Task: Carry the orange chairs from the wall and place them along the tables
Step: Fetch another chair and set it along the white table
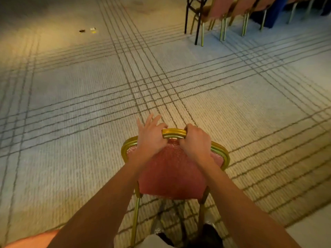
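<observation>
Head view first: where was the orange chair (172,172)?
— You had it right in front of you, over the striped carpet (71,104) toward its near edge, with its padded back turned to you. Whether its feet touched the carpet could not be told.
— And the hands?
— Your right hand (196,140) was curled tight round the right end of the gold handle (174,133) on top of the back. Your left hand (150,138) lay on the top rail just left of that handle, fingers straight and spread, gripping nothing that showed.
— What else was about?
— A row of chairs (222,6) stood at the carpet's far right corner, beside black legs (197,29) and a blue cloth (270,15), well apart from yours. Two small scraps (87,30) lay on the carpet toward its far left.
</observation>
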`<control>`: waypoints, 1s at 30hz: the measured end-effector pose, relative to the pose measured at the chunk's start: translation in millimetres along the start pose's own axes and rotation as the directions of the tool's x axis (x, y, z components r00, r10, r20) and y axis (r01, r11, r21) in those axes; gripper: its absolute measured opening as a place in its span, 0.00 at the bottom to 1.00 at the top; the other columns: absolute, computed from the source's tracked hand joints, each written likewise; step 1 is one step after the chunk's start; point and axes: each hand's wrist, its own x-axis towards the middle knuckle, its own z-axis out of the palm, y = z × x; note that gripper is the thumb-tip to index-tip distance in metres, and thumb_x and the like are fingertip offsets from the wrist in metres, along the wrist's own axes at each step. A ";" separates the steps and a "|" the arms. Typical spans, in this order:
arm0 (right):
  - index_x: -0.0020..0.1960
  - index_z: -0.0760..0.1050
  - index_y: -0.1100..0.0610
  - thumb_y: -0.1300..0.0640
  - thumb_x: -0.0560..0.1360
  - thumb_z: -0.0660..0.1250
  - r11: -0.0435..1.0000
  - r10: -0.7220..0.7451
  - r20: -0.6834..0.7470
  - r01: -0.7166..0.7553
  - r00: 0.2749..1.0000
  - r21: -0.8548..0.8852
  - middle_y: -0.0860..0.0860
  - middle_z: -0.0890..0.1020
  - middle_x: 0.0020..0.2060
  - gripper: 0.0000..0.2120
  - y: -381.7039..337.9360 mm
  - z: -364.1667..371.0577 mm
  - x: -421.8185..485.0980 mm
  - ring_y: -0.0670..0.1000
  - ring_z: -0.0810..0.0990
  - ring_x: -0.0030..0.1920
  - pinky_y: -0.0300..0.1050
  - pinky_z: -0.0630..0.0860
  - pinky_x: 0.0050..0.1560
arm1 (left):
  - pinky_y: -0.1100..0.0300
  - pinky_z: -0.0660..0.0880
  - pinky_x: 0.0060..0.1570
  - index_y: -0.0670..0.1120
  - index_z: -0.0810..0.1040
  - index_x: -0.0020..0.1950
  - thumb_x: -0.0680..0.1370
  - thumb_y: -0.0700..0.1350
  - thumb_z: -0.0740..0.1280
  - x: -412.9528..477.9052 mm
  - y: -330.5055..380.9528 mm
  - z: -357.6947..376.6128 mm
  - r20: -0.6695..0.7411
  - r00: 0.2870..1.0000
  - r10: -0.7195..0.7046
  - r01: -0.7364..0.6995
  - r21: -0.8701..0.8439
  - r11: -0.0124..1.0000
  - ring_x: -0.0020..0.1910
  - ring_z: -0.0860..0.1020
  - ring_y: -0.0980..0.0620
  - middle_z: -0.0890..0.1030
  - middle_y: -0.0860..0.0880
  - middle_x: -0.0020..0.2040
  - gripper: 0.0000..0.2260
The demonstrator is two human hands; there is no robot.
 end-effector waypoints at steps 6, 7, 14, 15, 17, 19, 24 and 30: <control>0.51 0.73 0.53 0.47 0.72 0.68 1.000 -0.010 0.002 0.010 1.000 -0.005 0.51 0.80 0.45 0.13 7.4 -0.6 -5.4 0.56 0.80 0.47 0.50 0.74 0.42 | 0.45 0.68 0.69 0.55 0.73 0.70 0.74 0.57 0.69 1.2 1.5 -0.7 0.075 0.996 -0.056 0.069 -0.172 0.983 0.75 0.68 0.45 0.71 0.50 0.75 0.25; 0.51 0.73 0.54 0.46 0.73 0.68 1.000 -0.009 -0.004 0.009 1.000 -0.024 0.51 0.80 0.45 0.13 6.8 0.3 -7.5 0.56 0.80 0.47 0.49 0.73 0.41 | 0.49 0.73 0.60 0.55 0.78 0.60 0.74 0.58 0.67 -1.6 2.5 -2.8 0.054 0.997 -0.060 0.068 -0.171 0.983 0.66 0.77 0.45 0.79 0.51 0.65 0.16; 0.48 0.76 0.54 0.43 0.73 0.65 0.991 0.043 0.029 -0.039 0.999 -0.129 0.53 0.84 0.41 0.15 2.3 -0.5 -1.7 0.58 0.82 0.42 0.47 0.67 0.37 | 0.54 0.75 0.45 0.52 0.78 0.43 0.73 0.59 0.66 -3.4 7.2 -10.3 -0.002 0.997 -0.073 0.073 -0.085 0.994 0.45 0.81 0.46 0.83 0.51 0.42 0.11; 0.48 0.76 0.55 0.44 0.73 0.65 0.989 0.042 0.026 -0.038 0.999 -0.140 0.53 0.84 0.41 0.14 2.0 -0.2 -1.1 0.58 0.82 0.41 0.46 0.67 0.37 | 0.54 0.75 0.44 0.52 0.78 0.42 0.72 0.59 0.66 -2.5 7.0 -8.6 -0.002 0.997 -0.074 0.074 -0.087 0.993 0.43 0.81 0.46 0.82 0.51 0.41 0.11; 0.47 0.76 0.55 0.44 0.72 0.65 0.987 0.040 0.012 -0.038 0.999 -0.154 0.53 0.84 0.40 0.14 1.7 -0.1 1.6 0.58 0.82 0.40 0.46 0.66 0.36 | 0.54 0.76 0.42 0.52 0.77 0.40 0.71 0.59 0.65 0.1 6.4 -6.2 -0.008 0.997 -0.073 0.072 -0.087 0.994 0.40 0.80 0.47 0.82 0.52 0.39 0.11; 0.46 0.76 0.55 0.45 0.72 0.65 0.987 0.038 0.015 -0.035 0.999 -0.156 0.52 0.83 0.38 0.13 1.4 2.6 6.0 0.57 0.82 0.38 0.45 0.67 0.35 | 0.54 0.76 0.40 0.51 0.77 0.39 0.71 0.59 0.65 3.1 4.0 -5.0 -0.019 0.997 -0.069 0.067 -0.078 0.995 0.38 0.79 0.47 0.81 0.51 0.37 0.12; 0.44 0.76 0.54 0.43 0.73 0.65 0.988 0.028 -0.006 -0.029 1.000 -0.148 0.51 0.83 0.37 0.13 8.0 6.5 26.1 0.56 0.81 0.37 0.44 0.65 0.35 | 0.56 0.74 0.37 0.51 0.77 0.39 0.71 0.59 0.66 23.4 7.2 -6.2 -0.030 0.997 -0.073 0.071 -0.065 0.995 0.34 0.75 0.49 0.80 0.52 0.36 0.12; 0.40 0.76 0.53 0.43 0.71 0.67 0.992 -0.008 -0.047 0.002 0.999 -0.129 0.52 0.83 0.34 0.13 17.2 17.0 85.0 0.57 0.82 0.35 0.45 0.67 0.35 | 0.55 0.74 0.39 0.51 0.77 0.38 0.69 0.58 0.66 81.7 1.9 -7.5 -0.013 0.997 -0.079 0.077 -0.083 0.994 0.37 0.78 0.47 0.80 0.51 0.36 0.11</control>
